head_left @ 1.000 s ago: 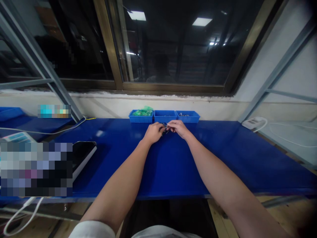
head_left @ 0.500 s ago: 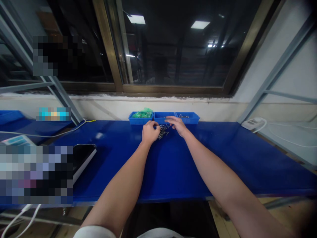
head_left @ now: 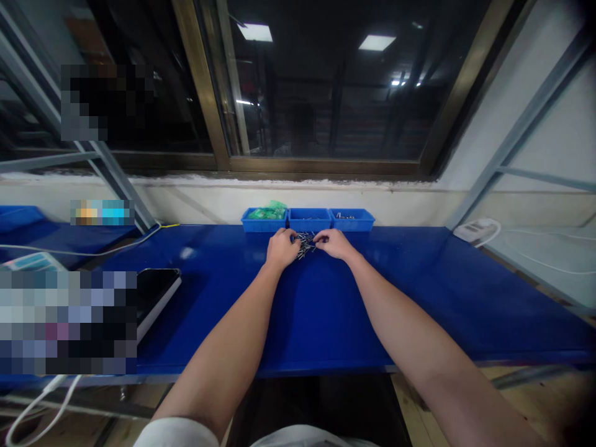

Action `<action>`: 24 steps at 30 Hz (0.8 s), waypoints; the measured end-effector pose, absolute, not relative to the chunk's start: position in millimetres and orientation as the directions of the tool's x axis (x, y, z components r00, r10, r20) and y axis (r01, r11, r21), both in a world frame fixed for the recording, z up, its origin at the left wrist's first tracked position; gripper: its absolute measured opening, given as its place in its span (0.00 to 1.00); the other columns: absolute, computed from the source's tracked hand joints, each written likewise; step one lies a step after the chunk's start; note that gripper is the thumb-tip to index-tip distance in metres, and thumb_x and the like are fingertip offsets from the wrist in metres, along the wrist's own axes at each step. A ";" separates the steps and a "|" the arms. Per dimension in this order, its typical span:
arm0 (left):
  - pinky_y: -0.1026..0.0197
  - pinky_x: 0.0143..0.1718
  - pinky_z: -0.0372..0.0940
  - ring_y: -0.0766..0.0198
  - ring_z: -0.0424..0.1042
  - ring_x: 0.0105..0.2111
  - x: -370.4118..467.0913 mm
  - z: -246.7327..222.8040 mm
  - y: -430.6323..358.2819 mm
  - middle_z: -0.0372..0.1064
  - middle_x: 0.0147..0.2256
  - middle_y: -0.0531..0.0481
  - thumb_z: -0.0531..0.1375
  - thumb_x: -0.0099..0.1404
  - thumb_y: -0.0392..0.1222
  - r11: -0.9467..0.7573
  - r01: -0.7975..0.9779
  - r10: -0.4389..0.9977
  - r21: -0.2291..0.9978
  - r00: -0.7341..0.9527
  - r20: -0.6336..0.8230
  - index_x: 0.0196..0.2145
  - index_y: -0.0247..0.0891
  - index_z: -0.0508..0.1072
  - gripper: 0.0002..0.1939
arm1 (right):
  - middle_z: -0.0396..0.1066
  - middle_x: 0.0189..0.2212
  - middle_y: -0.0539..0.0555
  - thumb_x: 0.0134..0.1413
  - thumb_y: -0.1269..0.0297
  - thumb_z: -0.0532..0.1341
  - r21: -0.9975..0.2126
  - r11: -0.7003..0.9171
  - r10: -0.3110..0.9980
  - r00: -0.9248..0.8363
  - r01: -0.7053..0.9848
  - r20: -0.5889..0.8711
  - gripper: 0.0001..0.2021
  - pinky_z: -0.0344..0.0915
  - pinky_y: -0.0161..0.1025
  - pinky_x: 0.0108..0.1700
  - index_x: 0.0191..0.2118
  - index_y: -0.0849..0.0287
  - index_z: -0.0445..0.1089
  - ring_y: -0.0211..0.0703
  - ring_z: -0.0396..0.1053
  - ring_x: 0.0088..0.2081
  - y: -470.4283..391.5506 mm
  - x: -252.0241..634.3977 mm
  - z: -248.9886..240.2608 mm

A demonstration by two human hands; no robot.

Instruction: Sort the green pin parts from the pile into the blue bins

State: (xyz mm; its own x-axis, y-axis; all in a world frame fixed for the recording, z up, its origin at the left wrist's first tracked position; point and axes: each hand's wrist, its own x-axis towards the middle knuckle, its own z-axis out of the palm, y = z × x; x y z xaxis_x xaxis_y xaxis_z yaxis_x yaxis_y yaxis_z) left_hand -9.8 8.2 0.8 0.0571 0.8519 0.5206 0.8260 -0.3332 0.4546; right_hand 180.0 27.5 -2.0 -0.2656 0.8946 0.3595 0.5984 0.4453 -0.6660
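A small pile of thin metal pieces that look like screws (head_left: 305, 243) lies on the blue tabletop (head_left: 321, 310). On the pile's left side is my left hand (head_left: 282, 249), its fingers curled and the thumb near the index finger; anything in them is too small to make out. My right hand (head_left: 336, 243) reaches into the pile from the right with its fingertips drawn together in a pinch. Whether a piece is between those fingertips cannot be made out.
Behind the pile, three blue bins stand side by side: a left bin (head_left: 264, 227) with green plastic bags (head_left: 267, 213), a middle bin (head_left: 310, 222) and a right bin (head_left: 352, 225), both with small metal pieces. A dark flat device (head_left: 161, 282) lies left; a white power strip (head_left: 475, 230) lies right.
My right hand has come down from in front of the middle bin to the pile, and its spread fingers have closed into a pinch. My left hand has hardly moved.
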 end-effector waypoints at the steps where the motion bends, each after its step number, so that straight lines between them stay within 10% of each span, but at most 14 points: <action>1: 0.57 0.43 0.64 0.58 0.70 0.37 -10.1 0.4 8.9 0.69 0.37 0.47 0.55 0.55 0.39 -0.343 0.825 0.850 0.449 0.069 0.523 0.32 0.41 0.74 0.08 | 0.70 0.27 0.50 0.40 0.69 0.62 -0.636 0.475 0.880 -0.305 0.608 0.365 0.09 0.61 0.38 0.38 0.33 0.57 0.75 0.38 0.65 0.29 26.0 180.0 -1.3; 15: 0.60 0.45 0.63 0.61 0.70 0.37 -9.4 -0.9 9.8 0.69 0.36 0.47 0.54 0.56 0.37 -0.440 0.787 0.810 0.434 0.139 0.570 0.31 0.39 0.73 0.08 | 0.64 0.33 0.54 0.46 0.66 0.63 -0.424 0.565 0.824 -0.456 0.708 0.336 0.03 0.53 0.44 0.49 0.30 0.56 0.74 0.45 0.59 0.40 22.4 178.8 0.3; 24: 0.61 0.44 0.63 0.61 0.69 0.39 -3.9 4.3 2.5 0.70 0.40 0.47 0.55 0.57 0.37 -0.621 0.692 0.740 0.369 0.362 0.566 0.42 0.39 0.72 0.14 | 0.68 0.25 0.50 0.49 0.65 0.58 -0.784 0.471 0.875 -0.325 0.405 0.358 0.05 0.60 0.36 0.32 0.32 0.60 0.67 0.37 0.64 0.27 28.4 170.4 -5.2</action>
State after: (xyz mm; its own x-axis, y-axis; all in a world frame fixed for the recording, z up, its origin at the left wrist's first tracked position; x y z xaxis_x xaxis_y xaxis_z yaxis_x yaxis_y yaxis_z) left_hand -3.9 2.5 4.3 0.3622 0.7403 0.5664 0.6921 -0.6206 0.3685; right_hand 170.4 28.4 -5.2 -0.3246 0.8754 0.3583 0.4048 0.4710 -0.7838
